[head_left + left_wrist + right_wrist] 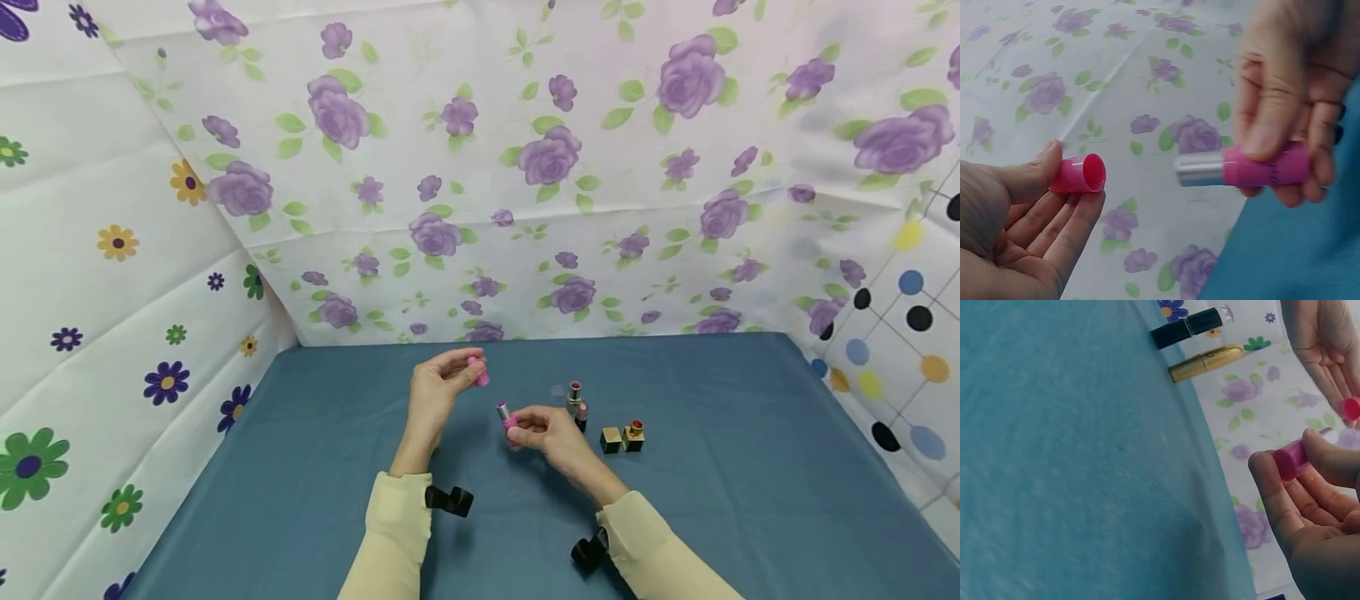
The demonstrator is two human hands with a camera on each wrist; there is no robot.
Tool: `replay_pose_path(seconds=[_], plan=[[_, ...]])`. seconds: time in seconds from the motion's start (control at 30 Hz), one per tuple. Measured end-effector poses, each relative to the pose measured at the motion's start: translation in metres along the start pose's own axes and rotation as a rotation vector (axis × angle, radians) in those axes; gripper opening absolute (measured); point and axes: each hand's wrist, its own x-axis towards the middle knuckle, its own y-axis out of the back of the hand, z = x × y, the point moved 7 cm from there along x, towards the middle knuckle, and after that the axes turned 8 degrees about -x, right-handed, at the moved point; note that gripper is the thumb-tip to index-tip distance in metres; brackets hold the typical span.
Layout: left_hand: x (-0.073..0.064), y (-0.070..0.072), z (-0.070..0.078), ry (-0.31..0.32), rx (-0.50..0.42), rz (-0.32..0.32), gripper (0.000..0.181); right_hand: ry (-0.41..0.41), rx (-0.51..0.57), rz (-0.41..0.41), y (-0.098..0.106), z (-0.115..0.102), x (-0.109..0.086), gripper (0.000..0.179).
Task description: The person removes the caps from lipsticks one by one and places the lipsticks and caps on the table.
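Observation:
Pinched between the fingertips of my left hand (441,390) is a pink lipstick cap (478,372); in the left wrist view its round open end faces the other hand. My right hand (551,435) holds the uncapped pink lipstick (1260,167) by its base, thumb on one side and fingers on the other. The silver collar (1200,169) points toward the cap, with a gap between them. A bit of pink shows at the lipstick's tip in the head view. Both hands are raised over the blue cloth.
Beside my right hand stand a gold lipstick (574,392), a dark-based lipstick (581,415) and a clear cap (557,392). Farther right are a square gold cap (611,440) and a square lipstick (634,436). Flowered sheets (450,167) wall the blue table (712,500).

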Motion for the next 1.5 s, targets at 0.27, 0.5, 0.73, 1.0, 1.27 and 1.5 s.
replay_pose_path(seconds=[0.27, 0.5, 0.73, 1.0, 1.27, 1.5], plan=[[-0.005, -0.013, -0.009, -0.009, 0.104, -0.062, 0.028, 0.018, -0.046, 0.024, 0.023, -0.013, 0.001, 0.034], [-0.003, -0.024, -0.013, 0.002, 0.189, -0.066, 0.03, 0.002, -0.041, 0.092, 0.048, -0.028, 0.001, 0.043], [0.003, -0.034, -0.02, -0.008, 0.282, -0.075, 0.029, -0.015, -0.061, 0.146, 0.06, -0.034, 0.006, 0.044], [0.012, -0.043, -0.025, -0.045, 0.425, -0.031, 0.025, -0.007, -0.3, 0.197, 0.059, -0.037, 0.023, 0.035], [0.013, -0.04, -0.044, -0.004, 0.505, 0.007, 0.023, -0.059, -0.528, 0.201, 0.042, -0.032, 0.042, 0.024], [0.01, -0.042, -0.055, 0.052, 0.569, 0.016, 0.017, -0.101, -0.714, 0.153, 0.024, -0.026, 0.049, 0.018]])
